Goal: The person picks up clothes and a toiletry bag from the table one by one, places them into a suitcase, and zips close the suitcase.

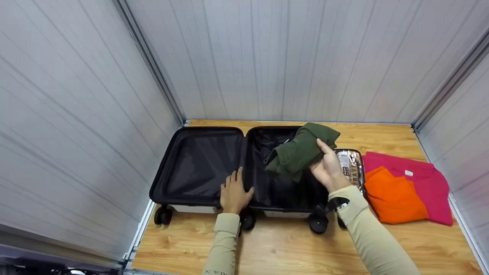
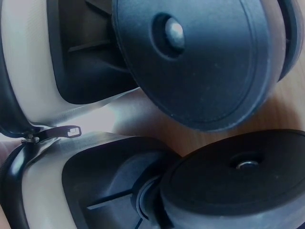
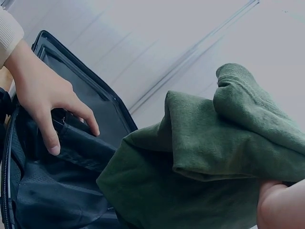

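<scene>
An open suitcase with a black lining lies on the floor, its left half and right half side by side. My right hand holds a folded dark green garment above the right half, thumb on top of the cloth. In the right wrist view the green garment hangs in loose folds, and only part of the right hand shows. My left hand rests at the front of the seam between the halves, fingers spread and relaxed. Suitcase wheels fill the left wrist view.
Right of the suitcase stands a clear-fronted travel pouch, partly behind the right forearm. Beside it lie a folded orange garment and a folded pink garment. Pale panel walls enclose the wooden floor at the back and sides.
</scene>
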Motion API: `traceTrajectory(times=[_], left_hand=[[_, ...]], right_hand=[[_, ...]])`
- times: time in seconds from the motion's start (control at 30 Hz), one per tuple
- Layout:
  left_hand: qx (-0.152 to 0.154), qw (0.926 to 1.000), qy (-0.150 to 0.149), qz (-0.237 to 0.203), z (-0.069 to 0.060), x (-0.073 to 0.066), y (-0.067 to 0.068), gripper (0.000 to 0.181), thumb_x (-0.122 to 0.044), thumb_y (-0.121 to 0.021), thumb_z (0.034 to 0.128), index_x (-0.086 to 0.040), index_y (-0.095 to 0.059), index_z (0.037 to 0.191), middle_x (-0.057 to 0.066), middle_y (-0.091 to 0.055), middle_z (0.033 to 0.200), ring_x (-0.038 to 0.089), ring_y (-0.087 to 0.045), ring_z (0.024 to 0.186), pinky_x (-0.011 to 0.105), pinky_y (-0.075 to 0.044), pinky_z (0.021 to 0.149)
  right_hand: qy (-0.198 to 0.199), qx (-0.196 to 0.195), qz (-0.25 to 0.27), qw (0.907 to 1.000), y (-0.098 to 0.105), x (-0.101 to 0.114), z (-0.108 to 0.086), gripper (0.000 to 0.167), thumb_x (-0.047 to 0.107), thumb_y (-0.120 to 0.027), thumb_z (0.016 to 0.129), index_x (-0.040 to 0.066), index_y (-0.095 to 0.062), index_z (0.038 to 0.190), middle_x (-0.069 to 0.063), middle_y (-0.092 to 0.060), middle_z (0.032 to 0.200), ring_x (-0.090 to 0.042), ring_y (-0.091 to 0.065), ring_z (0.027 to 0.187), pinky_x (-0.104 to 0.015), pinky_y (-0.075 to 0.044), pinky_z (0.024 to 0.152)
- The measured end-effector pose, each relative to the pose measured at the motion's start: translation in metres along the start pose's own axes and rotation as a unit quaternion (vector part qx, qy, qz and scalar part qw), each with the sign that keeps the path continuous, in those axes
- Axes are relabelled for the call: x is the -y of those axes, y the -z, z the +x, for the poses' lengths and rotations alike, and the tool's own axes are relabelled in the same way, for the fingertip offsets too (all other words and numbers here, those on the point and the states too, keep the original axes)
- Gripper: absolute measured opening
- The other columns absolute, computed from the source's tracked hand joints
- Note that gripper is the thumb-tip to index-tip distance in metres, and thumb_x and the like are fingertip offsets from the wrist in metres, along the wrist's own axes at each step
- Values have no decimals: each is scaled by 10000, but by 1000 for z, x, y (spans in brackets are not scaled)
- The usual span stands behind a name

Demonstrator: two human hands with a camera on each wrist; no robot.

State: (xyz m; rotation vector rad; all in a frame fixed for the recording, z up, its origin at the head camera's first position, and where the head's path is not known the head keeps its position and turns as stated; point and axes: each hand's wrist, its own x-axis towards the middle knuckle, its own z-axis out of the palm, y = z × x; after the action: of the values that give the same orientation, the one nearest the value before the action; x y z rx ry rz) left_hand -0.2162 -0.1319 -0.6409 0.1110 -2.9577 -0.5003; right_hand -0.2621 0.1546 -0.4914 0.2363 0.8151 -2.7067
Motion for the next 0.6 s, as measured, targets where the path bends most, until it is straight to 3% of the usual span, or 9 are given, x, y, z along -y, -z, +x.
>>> traceTrajectory(times=[0.6], left_hand=[[165,9998,98,36,3,-2,-1,839,-478,-705,925,-213,-317,1620,112,-479,1564,333,-466,1416,585,-419,1087]], right_hand=[[-71,81,-166,9998,-3,-10,6,303,265,-377,1120,145,-633,1228,38,-729,1195,-104,-683,1121,-276,-509,1028]])
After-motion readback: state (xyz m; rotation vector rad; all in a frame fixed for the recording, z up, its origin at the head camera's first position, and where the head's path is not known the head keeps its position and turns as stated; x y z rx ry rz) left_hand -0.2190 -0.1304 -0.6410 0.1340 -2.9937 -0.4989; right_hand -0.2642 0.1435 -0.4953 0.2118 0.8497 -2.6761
